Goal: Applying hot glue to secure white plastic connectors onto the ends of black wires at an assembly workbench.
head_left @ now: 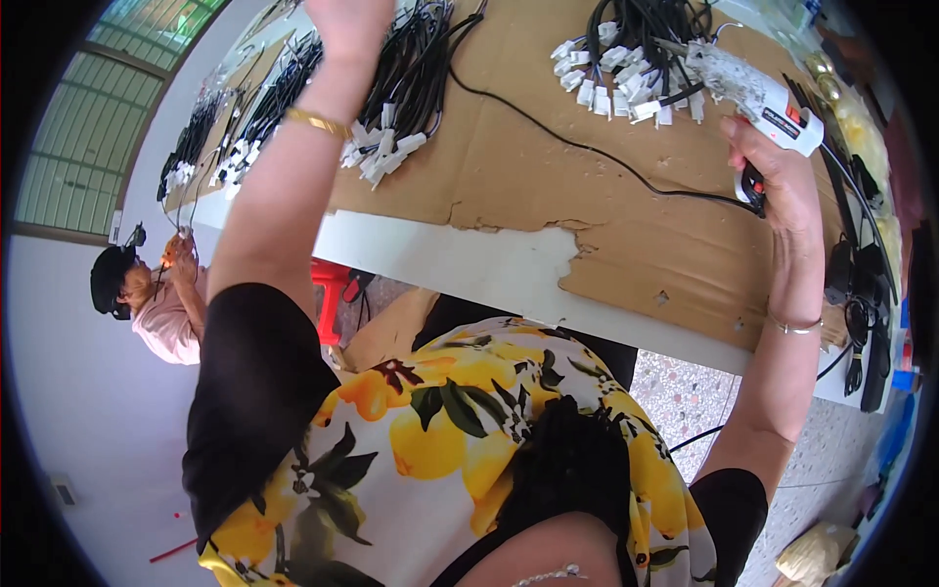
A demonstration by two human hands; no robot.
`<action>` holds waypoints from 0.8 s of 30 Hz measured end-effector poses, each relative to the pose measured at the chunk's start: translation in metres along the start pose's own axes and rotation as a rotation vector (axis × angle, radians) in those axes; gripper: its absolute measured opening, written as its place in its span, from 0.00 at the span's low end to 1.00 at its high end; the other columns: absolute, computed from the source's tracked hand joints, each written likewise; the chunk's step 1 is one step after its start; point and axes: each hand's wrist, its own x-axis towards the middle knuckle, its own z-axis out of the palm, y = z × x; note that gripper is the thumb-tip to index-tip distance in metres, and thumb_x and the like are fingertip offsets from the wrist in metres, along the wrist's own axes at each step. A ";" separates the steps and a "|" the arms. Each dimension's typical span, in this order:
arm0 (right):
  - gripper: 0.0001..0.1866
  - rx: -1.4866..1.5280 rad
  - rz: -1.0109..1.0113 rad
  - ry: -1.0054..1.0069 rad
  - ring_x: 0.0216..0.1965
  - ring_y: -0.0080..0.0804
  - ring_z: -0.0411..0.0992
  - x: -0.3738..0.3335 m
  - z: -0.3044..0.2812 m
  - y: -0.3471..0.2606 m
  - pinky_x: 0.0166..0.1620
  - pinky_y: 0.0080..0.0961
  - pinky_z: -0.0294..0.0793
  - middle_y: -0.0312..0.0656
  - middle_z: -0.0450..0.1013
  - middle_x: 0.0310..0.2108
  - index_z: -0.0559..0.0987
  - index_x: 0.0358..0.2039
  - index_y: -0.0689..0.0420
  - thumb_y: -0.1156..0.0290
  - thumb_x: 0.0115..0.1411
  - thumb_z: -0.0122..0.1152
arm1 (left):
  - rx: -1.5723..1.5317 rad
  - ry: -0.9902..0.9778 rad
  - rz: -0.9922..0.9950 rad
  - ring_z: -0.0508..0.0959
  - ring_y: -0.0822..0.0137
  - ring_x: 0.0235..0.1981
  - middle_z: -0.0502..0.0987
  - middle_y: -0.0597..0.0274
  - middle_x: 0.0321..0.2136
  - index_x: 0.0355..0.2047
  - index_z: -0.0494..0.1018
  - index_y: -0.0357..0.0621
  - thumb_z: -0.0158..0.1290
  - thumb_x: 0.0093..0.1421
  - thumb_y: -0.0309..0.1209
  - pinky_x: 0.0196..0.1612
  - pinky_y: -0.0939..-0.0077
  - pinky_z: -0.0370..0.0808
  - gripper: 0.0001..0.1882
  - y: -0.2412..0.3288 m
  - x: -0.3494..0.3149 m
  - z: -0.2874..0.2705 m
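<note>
My right hand [782,176] is closed around a white hot glue gun [773,108], its front end coated with hardened glue. Its nozzle points left, beside a bundle of black cables with white connectors [626,83]. Below my fingers shows a small black piece with a red mark [751,186]; whether it belongs to the gun I cannot tell. A thin black cable [587,147] runs from it across to the left. At the top edge my left hand [352,24] reaches over other black cable bundles [411,78]; its fingers are cut off by the frame.
Torn brown cardboard [518,166] covers most of the white table [440,259]. More cable bundles [269,108] lie at the left. Black cords and a power strip [875,352] line the right edge. A red stool [331,293] stands below; a person in pink [166,318] is at far left.
</note>
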 end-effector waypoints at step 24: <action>0.11 -0.031 0.060 -0.020 0.20 0.17 0.63 -0.001 0.001 0.007 0.24 0.14 0.59 0.32 0.67 0.19 0.73 0.29 0.59 0.70 0.46 0.62 | 0.524 -0.459 0.324 0.75 0.63 0.24 0.73 0.63 0.15 0.36 0.69 0.44 0.58 0.43 0.32 0.24 0.74 0.71 0.18 0.008 -0.148 -0.078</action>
